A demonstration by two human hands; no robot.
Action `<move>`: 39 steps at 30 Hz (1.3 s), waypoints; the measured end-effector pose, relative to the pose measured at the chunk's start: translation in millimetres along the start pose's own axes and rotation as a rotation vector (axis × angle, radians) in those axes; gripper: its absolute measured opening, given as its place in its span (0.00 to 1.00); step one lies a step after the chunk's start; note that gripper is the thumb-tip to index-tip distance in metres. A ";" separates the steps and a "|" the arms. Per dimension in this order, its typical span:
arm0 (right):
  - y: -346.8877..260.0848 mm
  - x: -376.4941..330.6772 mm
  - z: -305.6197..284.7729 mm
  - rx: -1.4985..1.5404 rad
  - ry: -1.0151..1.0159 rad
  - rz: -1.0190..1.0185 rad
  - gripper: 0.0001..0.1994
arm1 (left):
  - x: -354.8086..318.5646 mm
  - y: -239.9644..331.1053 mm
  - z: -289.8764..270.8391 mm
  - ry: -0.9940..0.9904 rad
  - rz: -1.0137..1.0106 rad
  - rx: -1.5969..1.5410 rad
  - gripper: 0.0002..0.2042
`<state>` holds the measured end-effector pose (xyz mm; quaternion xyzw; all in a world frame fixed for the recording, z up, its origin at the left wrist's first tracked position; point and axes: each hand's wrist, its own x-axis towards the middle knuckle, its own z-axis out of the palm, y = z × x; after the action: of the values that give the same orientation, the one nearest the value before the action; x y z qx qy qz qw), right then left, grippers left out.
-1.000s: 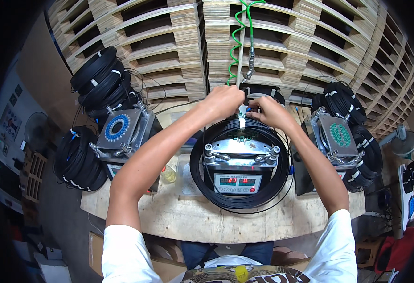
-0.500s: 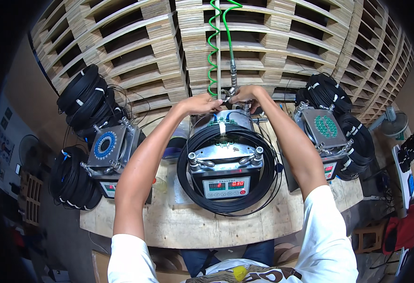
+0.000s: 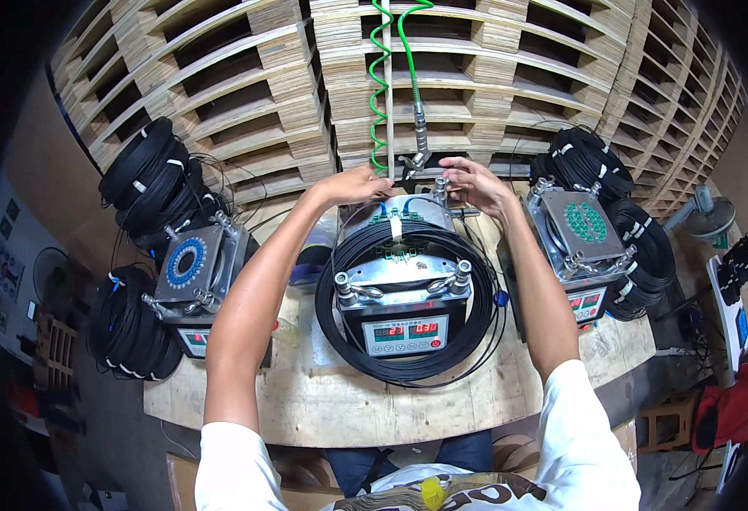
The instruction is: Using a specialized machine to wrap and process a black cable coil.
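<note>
Coil of black cable [image 3: 391,373]: loops around the front of the centre machine [image 3: 401,317], mid-table, a white tie [image 3: 395,228] at its top.
Green connectors [image 3: 401,254]: clustered behind the metal plate [image 3: 399,271], within the coil's upper arc.
Risk, coil: loose outer loops stand off at right; a sleeve or forearm brushing one could, I judge, tug the leads and strain the connectors.
Risk, panel: cable crowds the lit display [image 3: 404,334]; a slipping loop might cover it or press a button.
Left hand [image 3: 358,186]: at the machine's rear left edge, fingers close together and curled; cannot tell whether anything is pinched.
Right hand [image 3: 478,186]: fingers apart, loosely bent, apparently holding nothing; beside the rear right post [image 3: 440,189], contact unclear.
Air gun [image 3: 421,140]: hangs between the hands on a green hose [image 3: 405,43]; knocked, it could swing into fingers or leads.
</note>
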<state>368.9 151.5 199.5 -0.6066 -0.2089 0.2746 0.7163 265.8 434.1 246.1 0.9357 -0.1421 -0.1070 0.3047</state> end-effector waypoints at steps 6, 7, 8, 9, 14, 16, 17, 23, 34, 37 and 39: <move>-5.7 6.3 -4.7 -0.377 0.035 0.277 0.20 | 1.4 -5.8 -1.4 0.010 0.035 0.028 0.24; -4.1 2.3 -3.2 -0.376 0.036 0.278 0.20 | 1.4 -3.4 -4.3 -0.017 0.002 0.031 0.24; -0.4 -3.7 -1.0 -0.186 0.004 0.163 0.20 | 0.6 -1.1 -6.3 -0.043 -0.032 0.035 0.24; -0.5 -7.4 4.0 0.002 -0.031 0.044 0.20 | 2.3 -7.0 -5.4 -0.040 -0.034 0.036 0.24; 19.3 18.2 -22.3 0.012 -0.163 -0.079 0.19 | 14.8 1.2 -2.1 -0.096 -0.021 -0.060 0.23; 17.3 21.0 -9.9 0.002 -0.154 -0.091 0.19 | 10.9 -3.4 -5.7 -0.082 -0.034 -0.066 0.23; 15.9 21.6 -4.7 -0.012 -0.132 -0.101 0.20 | 10.4 -4.9 -6.9 -0.102 -0.044 -0.076 0.24; 11.8 -3.6 21.6 -0.032 0.087 -0.082 0.47 | -8.2 -3.8 -21.6 -0.114 0.038 -0.142 0.35; 30.4 -37.9 48.1 -0.601 0.257 -0.080 0.60 | -30.0 -54.9 26.4 0.056 0.001 -1.053 0.36; 34.0 -38.9 44.0 -0.616 0.254 -0.088 0.59 | -19.7 -65.8 41.9 0.196 -0.082 -1.352 0.34; 35.5 -35.4 44.4 -0.606 0.247 -0.123 0.59 | -10.3 -91.6 46.1 0.676 -0.135 -1.465 0.30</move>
<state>308.9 166.1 173.6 -0.8069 -0.2288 0.0809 0.5386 261.4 483.4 155.8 0.4867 0.1209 0.0976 0.8597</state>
